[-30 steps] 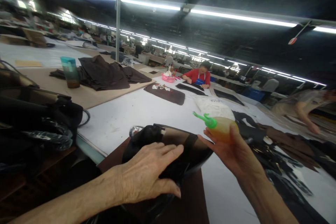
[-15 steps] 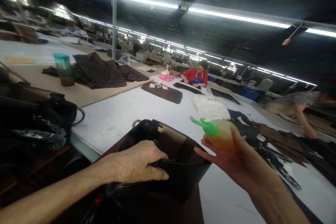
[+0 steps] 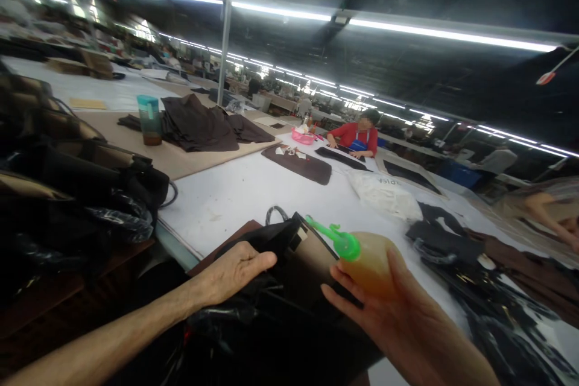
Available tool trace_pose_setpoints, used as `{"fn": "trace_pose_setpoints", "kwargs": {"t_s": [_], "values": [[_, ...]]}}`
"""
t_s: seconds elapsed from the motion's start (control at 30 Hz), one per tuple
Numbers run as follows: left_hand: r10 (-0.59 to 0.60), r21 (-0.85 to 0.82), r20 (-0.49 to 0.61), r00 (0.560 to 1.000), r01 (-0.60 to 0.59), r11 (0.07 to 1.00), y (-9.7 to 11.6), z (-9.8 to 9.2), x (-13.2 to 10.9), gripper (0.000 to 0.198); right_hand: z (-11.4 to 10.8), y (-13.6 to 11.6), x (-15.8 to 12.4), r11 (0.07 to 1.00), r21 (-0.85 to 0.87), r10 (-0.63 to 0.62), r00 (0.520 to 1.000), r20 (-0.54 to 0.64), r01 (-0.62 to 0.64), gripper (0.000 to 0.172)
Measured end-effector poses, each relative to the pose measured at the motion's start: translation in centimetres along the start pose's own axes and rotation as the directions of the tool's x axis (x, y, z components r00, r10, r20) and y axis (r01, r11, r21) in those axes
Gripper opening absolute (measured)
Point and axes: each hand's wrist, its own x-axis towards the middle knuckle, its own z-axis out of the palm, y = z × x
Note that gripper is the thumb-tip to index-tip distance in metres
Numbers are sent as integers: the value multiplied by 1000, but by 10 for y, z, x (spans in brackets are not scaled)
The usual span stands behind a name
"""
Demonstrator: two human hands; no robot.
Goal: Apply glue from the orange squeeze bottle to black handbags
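My right hand (image 3: 398,319) is wrapped round a soft amber squeeze bottle (image 3: 368,262) with a green nozzle (image 3: 332,238) that points up and left. My left hand (image 3: 230,268) grips the near edge of a black and brown bag (image 3: 294,259) lying on the white table (image 3: 235,193), thumb on top, fingers tucked under the dark material. The bottle hangs just above the bag's right side. Crumpled black plastic (image 3: 235,319) lies under my left wrist.
Dark bags (image 3: 67,193) are piled at the left. A teal tumbler (image 3: 149,120) and brown fabric (image 3: 203,126) sit on a tan board. A white sack (image 3: 384,193) and black straps (image 3: 452,247) lie to the right. A person in red (image 3: 357,136) works far across; another person's arm (image 3: 547,211) reaches in at right.
My left hand went from flat on the bag to gripping its edge. The right hand brought the bottle closer and lower, over the bag. The view shifted.
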Motion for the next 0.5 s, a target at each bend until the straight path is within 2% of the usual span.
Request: {"fn": "trace_pose_setpoints", "kwargs": {"t_s": [0.07,0.13,0.23,0.3,0.4,0.43,0.5], "values": [[-36,142,-119,992,53,988,-1,2,6,47,0,3,-1,999,24,-25,999,-27,26,36],[57,339,-195,979,13,941,1,1,12,38,-1,7,-1,998,37,-42,998,-44,43,40],[204,565,-167,965,-76,822,8,-5,16,37,-1,9,0,997,46,-52,997,-56,55,42],[200,667,-156,967,-46,743,16,-11,15,37,-1,11,0,997,53,-51,997,-62,54,41],[202,719,-230,952,26,694,34,-14,8,20,0,13,-1,997,76,-28,998,-64,33,42],[246,700,-267,932,13,714,41,-13,5,18,-1,14,-1,996,86,-21,998,-59,26,43],[331,605,-357,873,-54,794,56,-7,4,26,-2,16,-3,995,99,-23,998,-52,28,44]]}}
